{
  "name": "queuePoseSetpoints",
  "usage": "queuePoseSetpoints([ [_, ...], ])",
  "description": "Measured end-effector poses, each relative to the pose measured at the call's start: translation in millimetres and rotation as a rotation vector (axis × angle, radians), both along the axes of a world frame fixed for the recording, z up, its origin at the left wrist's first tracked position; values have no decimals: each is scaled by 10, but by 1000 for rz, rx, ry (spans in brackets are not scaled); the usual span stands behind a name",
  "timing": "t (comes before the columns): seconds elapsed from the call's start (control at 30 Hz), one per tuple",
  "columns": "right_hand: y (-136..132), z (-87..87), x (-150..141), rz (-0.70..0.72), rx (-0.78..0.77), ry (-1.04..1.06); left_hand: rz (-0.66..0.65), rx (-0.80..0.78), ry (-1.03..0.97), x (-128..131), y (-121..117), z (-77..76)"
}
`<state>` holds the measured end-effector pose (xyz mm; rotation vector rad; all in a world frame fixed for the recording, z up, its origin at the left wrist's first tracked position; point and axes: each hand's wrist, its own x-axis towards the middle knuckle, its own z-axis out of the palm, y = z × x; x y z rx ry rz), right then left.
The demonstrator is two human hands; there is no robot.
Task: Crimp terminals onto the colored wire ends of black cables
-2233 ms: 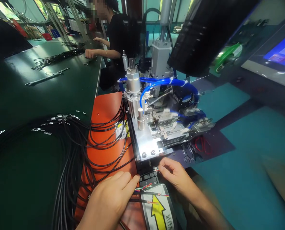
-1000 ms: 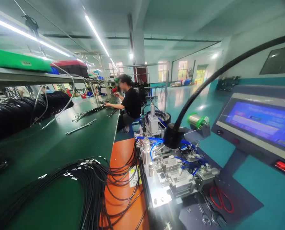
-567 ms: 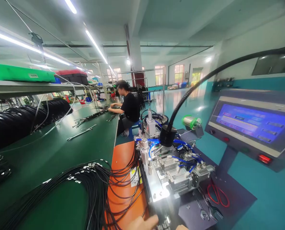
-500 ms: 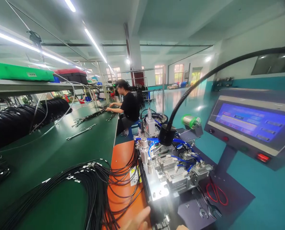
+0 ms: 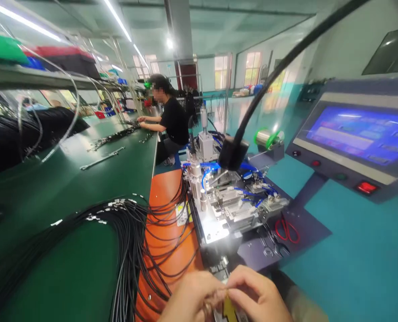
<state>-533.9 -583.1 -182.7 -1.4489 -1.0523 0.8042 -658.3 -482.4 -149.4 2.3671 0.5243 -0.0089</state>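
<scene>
Pale wire strands point(image 5: 215, 296) are being pinched between the left hand point(image 5: 188, 300) and the right hand point(image 5: 252, 293), low in the head view.
Both grips are being held together, clamped on the blurred strands just above a yellow arrow label point(image 5: 230, 311), at the front edge of a pneumatic wire-processing machine point(image 5: 225, 210). The strands could be frayed or snapped if they are being twisted too hard, and the black cables point(image 5: 131, 264) lying across the orange mat point(image 5: 163, 192) could be snagged on the machine's corner if tugged. Characters on the yellow warning sticker point(image 5: 182, 213) and the touchscreen point(image 5: 359, 129) are being lost to size and blur, so nothing can be read, and no brand is being shown.
</scene>
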Motion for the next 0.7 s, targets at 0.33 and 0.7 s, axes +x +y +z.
queuePoseSetpoints([
  [0.33,15,-9,35,-135,-81,76,373,-575,-95,31,30,-31],
  [0.7,69,28,15,-44,-119,180,440,-352,-87,8,-26,67],
])
